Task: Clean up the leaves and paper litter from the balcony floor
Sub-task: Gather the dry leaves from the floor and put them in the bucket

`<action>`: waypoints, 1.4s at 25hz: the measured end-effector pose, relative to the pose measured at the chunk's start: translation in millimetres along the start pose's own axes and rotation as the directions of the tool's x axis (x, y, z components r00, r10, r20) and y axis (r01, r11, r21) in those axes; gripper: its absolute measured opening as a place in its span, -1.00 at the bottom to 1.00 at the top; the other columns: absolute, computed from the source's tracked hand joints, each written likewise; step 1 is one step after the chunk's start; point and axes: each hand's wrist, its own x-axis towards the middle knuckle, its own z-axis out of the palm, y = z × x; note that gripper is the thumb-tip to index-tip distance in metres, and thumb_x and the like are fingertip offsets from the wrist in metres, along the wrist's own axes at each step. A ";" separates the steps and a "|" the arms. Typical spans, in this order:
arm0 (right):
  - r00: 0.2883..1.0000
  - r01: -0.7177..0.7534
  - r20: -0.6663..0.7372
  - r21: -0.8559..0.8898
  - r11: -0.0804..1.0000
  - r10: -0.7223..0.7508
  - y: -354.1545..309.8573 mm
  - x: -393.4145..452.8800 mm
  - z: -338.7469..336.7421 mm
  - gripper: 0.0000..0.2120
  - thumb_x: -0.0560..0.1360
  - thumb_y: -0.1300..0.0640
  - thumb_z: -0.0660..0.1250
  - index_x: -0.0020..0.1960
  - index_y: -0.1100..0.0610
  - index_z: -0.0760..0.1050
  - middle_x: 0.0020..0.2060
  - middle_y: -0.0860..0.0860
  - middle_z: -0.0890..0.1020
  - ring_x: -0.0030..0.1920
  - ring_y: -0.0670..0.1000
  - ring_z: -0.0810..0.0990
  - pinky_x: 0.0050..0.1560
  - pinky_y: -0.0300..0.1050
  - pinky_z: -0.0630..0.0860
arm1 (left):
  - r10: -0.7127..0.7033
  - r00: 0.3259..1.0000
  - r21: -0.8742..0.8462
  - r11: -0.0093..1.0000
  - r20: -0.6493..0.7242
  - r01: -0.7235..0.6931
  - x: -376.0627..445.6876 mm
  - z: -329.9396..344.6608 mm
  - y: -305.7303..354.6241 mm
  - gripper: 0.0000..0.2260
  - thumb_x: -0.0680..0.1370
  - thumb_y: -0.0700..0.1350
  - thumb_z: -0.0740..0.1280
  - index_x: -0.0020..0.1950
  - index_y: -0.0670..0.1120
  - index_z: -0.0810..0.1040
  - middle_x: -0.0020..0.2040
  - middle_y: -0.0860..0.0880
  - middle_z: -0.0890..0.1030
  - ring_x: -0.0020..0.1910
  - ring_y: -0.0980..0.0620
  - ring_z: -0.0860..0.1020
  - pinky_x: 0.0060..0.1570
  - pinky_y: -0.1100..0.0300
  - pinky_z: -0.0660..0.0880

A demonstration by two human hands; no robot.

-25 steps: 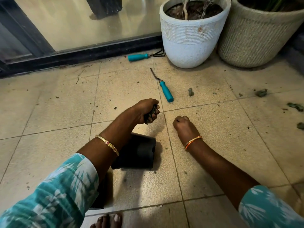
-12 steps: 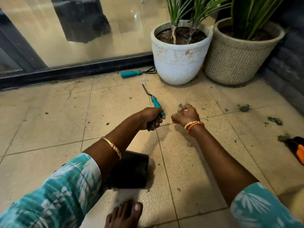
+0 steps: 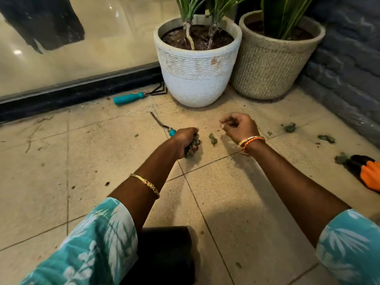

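My left hand [image 3: 184,140] is clenched on a wad of dark green leaf litter [image 3: 192,146], low over the tiled floor [image 3: 236,192]. My right hand [image 3: 239,126] hovers just right of it, fingers curled in, nothing visible in them. One green leaf scrap [image 3: 212,138] lies on the tile between the two hands. More leaf scraps lie to the right: one [image 3: 290,127], a second [image 3: 326,138], and a third [image 3: 341,158] beside a glove. Small crumbs and dry stems dot the tiles at left.
A black container [image 3: 166,249] sits under my left forearm. A teal-handled weeder [image 3: 162,125] lies partly under my left hand, a teal hand rake [image 3: 129,98] by the door track [image 3: 72,94]. White pot [image 3: 197,79], woven pot [image 3: 271,68], dark wall [image 3: 349,83], orange-black glove [image 3: 368,174].
Both hands moved forward toward the pots. My right hand lifted off the tile and now hangs curled above it. The left hand stays clenched on the leaf wad.
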 end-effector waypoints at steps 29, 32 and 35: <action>0.985 -0.031 -0.161 0.182 0.983 0.061 59.2 -15.6 -52.3 -0.90 0.49 0.24 0.33 -0.06 0.21 0.63 -0.12 0.03 0.66 -0.08 -0.08 0.59 -0.04 -0.30 0.46 | 0.038 0.983 0.163 0.984 0.178 -0.067 23.1 107.0 9.7 -0.70 0.66 -0.06 0.11 -0.26 -0.08 0.38 -0.45 -0.01 0.38 -0.67 0.14 0.30 -0.66 0.42 0.21; 0.948 -0.178 -0.263 0.031 0.984 0.180 91.1 13.2 -84.8 -0.75 0.51 0.31 0.23 0.15 0.19 0.55 0.13 0.12 0.59 0.11 0.02 0.56 0.07 -0.26 0.42 | 0.041 0.995 0.216 0.975 0.086 -0.059 35.5 105.9 4.7 -0.66 0.63 -0.08 0.12 -0.35 -0.05 0.34 -0.46 0.00 0.37 -0.63 0.12 0.29 -0.62 0.40 0.16; 0.954 -0.266 -0.209 -0.270 0.926 0.213 123.4 35.6 -91.0 -0.64 0.51 0.19 0.25 0.28 0.26 0.42 0.24 0.22 0.48 0.24 0.18 0.47 0.18 -0.17 0.38 | 0.041 0.999 0.210 0.977 -0.003 -0.040 46.1 97.5 -4.4 -0.67 0.60 -0.10 0.13 -0.38 -0.04 0.33 -0.50 0.01 0.37 -0.61 0.10 0.28 -0.58 0.39 0.13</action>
